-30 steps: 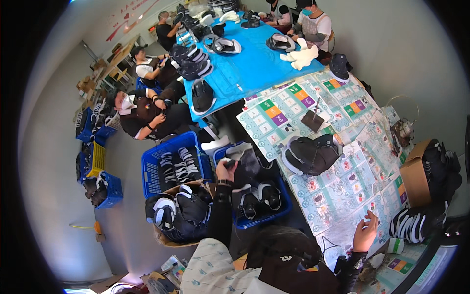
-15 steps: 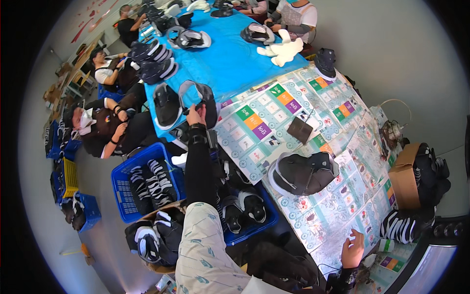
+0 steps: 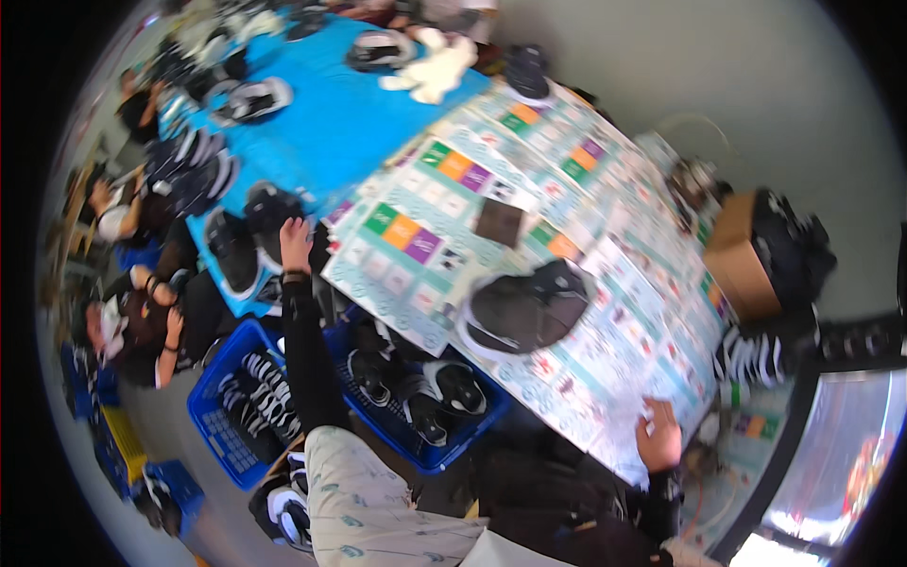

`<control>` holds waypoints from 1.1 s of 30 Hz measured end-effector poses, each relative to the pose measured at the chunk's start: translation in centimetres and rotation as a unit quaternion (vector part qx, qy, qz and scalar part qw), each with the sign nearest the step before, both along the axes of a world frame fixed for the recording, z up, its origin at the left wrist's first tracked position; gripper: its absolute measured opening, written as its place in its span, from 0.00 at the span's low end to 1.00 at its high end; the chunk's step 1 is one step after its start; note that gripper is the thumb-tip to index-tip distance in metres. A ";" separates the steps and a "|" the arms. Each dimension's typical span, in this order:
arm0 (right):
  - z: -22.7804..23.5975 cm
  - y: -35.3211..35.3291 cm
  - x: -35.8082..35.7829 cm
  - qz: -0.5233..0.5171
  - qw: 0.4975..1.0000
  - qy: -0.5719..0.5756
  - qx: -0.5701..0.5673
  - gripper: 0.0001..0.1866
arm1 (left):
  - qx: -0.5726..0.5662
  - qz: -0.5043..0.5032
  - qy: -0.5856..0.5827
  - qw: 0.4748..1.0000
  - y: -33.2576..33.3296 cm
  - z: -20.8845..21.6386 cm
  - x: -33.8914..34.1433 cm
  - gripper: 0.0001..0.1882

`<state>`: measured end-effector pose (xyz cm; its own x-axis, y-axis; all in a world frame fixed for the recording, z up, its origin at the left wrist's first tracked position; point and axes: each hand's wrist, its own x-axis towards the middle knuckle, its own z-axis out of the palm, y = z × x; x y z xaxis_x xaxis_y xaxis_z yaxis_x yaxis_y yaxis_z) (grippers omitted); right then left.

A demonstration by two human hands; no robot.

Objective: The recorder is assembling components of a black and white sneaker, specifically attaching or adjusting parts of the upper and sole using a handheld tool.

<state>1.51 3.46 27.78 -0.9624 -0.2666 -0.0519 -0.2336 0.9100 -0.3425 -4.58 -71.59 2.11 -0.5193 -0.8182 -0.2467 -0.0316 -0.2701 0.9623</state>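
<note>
My left hand (image 3: pixel 296 248) is stretched out at the near edge of the blue-covered table. Its fingers look apart, though motion blurs them. Just beside and beyond it a black shoe upper (image 3: pixel 271 206) lies on the blue cover, next to another black upper with a pale edge (image 3: pixel 232 251). My right hand (image 3: pixel 658 437) hovers loosely open over the near right of the paper-covered table and holds nothing. Between my hands, on the printed sheets, rests a dark grey shoe upper with a white rim (image 3: pixel 529 310). A small dark brown square piece (image 3: pixel 499 222) lies farther back.
Blue baskets (image 3: pixel 203 416) of black-and-white shoe parts stand below on the left; another blue basket (image 3: pixel 444 463) holds uppers under the table edge. A cardboard box (image 3: pixel 742 260) of dark pieces stands at right, near a screen (image 3: pixel 836 454). Several people work along the left and far side.
My left hand has let go of the shoe upper, which now lies on the blue cover. The whole view has shifted, so the tables appear farther left.
</note>
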 end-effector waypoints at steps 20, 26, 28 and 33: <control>2.7 13.5 5.8 -0.088 0.981 0.137 -0.101 0.16 | -0.644 -0.592 -0.193 0.446 49.2 5.4 -13.6 0.33; 2.4 19.5 11.7 -0.202 0.963 0.159 -0.085 0.12 | -0.700 -0.584 -0.045 0.409 51.8 9.1 -13.3 0.28; 2.0 20.1 12.4 -0.219 0.955 0.171 -0.102 0.11 | -0.713 -0.569 -0.020 0.409 50.9 10.2 -13.4 0.29; 2.6 20.8 12.4 -0.220 0.948 0.193 -0.127 0.09 | -0.743 -0.504 0.073 0.434 45.2 11.9 -14.6 0.30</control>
<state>13.90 24.28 30.38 -0.9175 0.2076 0.3393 -0.0043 0.8478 -0.5303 -19.16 -26.39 14.00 -0.7195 0.6437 0.2607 0.6777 0.7328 0.0610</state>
